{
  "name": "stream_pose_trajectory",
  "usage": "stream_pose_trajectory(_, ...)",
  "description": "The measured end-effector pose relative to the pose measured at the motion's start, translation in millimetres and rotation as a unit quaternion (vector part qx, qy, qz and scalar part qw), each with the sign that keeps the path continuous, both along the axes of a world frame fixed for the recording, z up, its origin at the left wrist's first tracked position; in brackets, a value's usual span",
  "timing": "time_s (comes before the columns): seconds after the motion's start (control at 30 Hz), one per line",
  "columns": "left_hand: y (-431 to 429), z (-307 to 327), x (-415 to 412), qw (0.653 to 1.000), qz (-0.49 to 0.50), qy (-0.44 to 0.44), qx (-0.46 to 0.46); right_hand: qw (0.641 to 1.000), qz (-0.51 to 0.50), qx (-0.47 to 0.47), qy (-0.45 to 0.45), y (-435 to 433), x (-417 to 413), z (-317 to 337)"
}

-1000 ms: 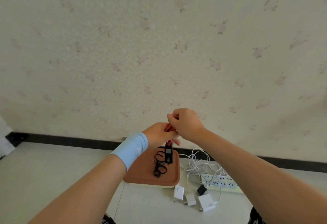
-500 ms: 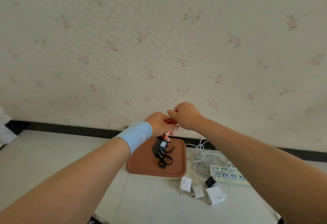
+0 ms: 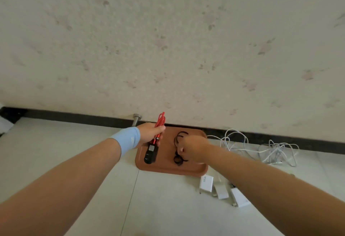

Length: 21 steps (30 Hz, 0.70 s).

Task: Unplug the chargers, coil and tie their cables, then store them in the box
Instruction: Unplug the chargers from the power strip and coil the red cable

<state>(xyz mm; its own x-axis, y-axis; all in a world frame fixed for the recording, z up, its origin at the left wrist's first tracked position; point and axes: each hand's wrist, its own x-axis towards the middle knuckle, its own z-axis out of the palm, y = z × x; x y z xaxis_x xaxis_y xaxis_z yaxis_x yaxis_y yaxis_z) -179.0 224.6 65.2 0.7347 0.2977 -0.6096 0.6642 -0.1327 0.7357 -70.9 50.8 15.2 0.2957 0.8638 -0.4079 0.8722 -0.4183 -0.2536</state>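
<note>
View: head cam, looking fwd & down.
Tray: reddish-brown rectangular plastic tray (image 3: 168, 171), on the floor against the skirting, betw. the two forearms.
In tray: thin black loop ties (image 3: 182, 132) in the right half, partly hidden by the right hand.
Charger: black oblong charger block (image 3: 150, 154) hangs from the red cable over the tray's left part. Touching the tray or not: can't tell.
Cable: red cable folded into a bundle (image 3: 161, 122), sticks up out of the left fist.
L: left hand (image 3: 150, 133) fist wrapped round the red cable; light-blue wristband (image 3: 128, 138) on the wrist.
R: right hand (image 3: 194, 149) down on the black ties, fingers curled. Whether it pinches one: can't tell.
Floor: pale tiled floor (image 3: 56, 142). White charger blocks (image 3: 206, 183) lie just beside the tray's near right corner, partly behind the R forearm. Tangle of white cables (image 3: 278, 151) further right, nr the wall.
Room: cream wallpaper w/ faded floral specks (image 3: 168, 49); black skirting board (image 3: 74, 116); small metal door stop (image 3: 136, 119) at the wall foot, just behind the left hand.
</note>
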Motion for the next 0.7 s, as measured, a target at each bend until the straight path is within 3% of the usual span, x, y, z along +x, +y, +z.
stream_pose_trajectory(0.07,-0.4,-11.3,-0.8,0.996,0.045,0.007,-0.078,0.997,0.057,-0.027,-0.051,0.9,-8.3,-18.6)
stream_pose_trajectory(0.17,-1.3,-27.8,-2.0,0.991,0.053,0.028,-0.123,0.986,0.095,-0.065,-0.119,0.2,-19.0,-42.8)
stream_pose_trajectory(0.37,-2.5,-48.1,-6.0,0.983,0.048,0.065,-0.163,0.991,0.037,-0.093,-0.089,6.7,-29.6,-65.2)
stream_pose_trajectory(0.5,2.5,-53.0,-3.9,0.995,0.043,0.034,-0.078,0.992,-0.107,-0.028,0.065,13.9,-18.1,-57.2)
stream_pose_trajectory(0.6,7.8,-54.0,-1.9,0.999,0.010,0.018,0.027,0.940,-0.234,0.036,0.246,23.7,-4.0,-39.7)
stream_pose_trajectory(0.7,8.5,-51.3,3.5,0.998,-0.011,0.003,0.064,0.871,-0.312,0.037,0.377,27.9,6.6,-20.3)
